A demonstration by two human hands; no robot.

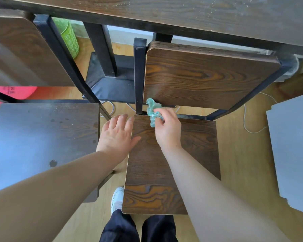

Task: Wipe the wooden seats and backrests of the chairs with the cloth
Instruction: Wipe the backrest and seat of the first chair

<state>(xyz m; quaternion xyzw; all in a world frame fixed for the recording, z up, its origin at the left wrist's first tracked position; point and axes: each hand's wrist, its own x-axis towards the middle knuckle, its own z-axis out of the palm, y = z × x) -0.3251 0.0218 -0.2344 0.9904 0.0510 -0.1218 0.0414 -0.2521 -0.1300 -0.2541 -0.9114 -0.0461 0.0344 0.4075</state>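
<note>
A wooden chair stands in front of me, with its seat (196,147) below my arms and its backrest (205,75) in a black metal frame behind. My right hand (168,130) grips a crumpled teal cloth (151,109) at the seat's back left corner, just under the backrest's lower edge. My left hand (117,135) lies flat with fingers spread on the seat's left edge and holds nothing. To the left stands a second chair, its seat (42,144) dusty and spotted, its backrest (21,49) at the upper left.
A dark wooden table (199,13) runs across the top, its black leg (101,49) between the chairs. A green bin (68,37) and a pink object (16,92) sit on the floor at left. A grey board (294,151) lies at right. White cable (248,126) trails on the floor.
</note>
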